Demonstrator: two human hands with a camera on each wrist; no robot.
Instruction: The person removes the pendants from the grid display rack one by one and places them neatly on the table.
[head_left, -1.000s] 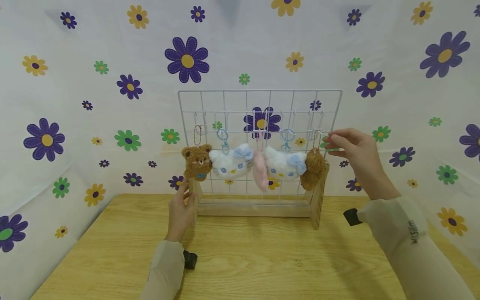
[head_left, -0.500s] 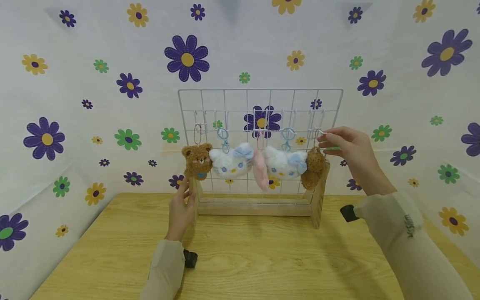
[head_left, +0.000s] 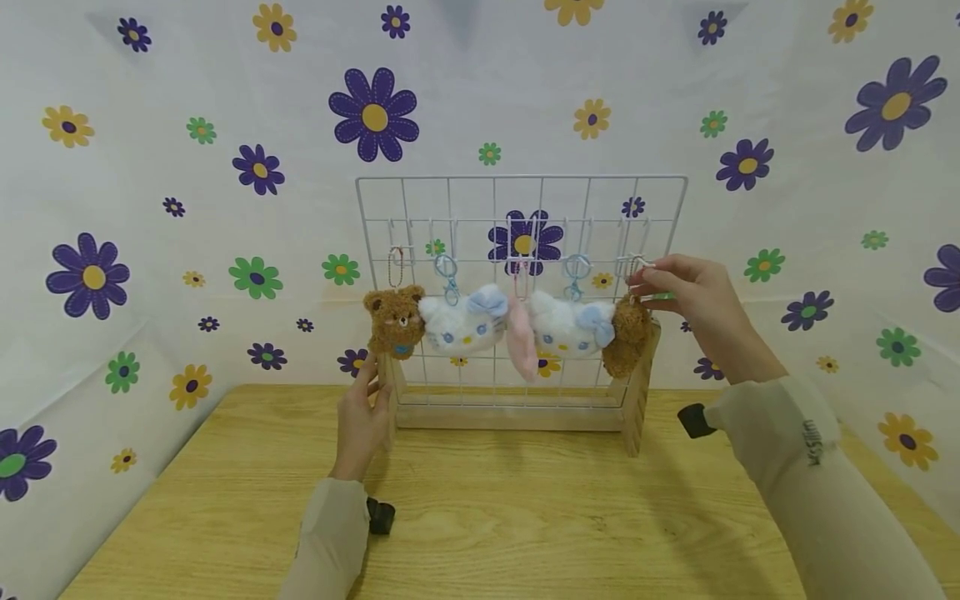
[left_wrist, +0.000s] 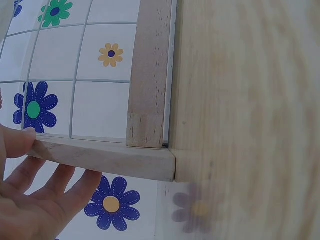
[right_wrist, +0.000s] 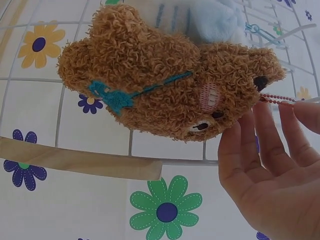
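Observation:
A white wire grid rack (head_left: pixel 517 177) stands upright in a wooden base, with plush keychains hanging from its hooks. My left hand (head_left: pixel 362 425) grips the rack's left wooden post (left_wrist: pixel 100 159), thumb on one side and fingers on the other. At the far right hangs a brown bear plush (head_left: pixel 628 337), turned sideways, with a teal bow (right_wrist: pixel 112 96). My right hand (head_left: pixel 701 304) pinches this bear's ball chain (right_wrist: pixel 276 99) between thumb and finger, close to the white hook. Its other fingers lie beside the bear's head in the right wrist view.
Another brown bear plush (head_left: pixel 395 321) hangs at the far left. Between the bears hang two white cat plushes with blue bows, the left cat (head_left: pixel 461 325) and the right cat (head_left: pixel 562 325), and a pink plush (head_left: pixel 521 337). Behind stands a flower-print cloth (head_left: pixel 247 83); below is a wooden table (head_left: pixel 495 500).
My right hand has shifted slightly left, bringing its fingertips onto the bear's chain by the hook. The left hand stays on the post, and the plushes hang much as before.

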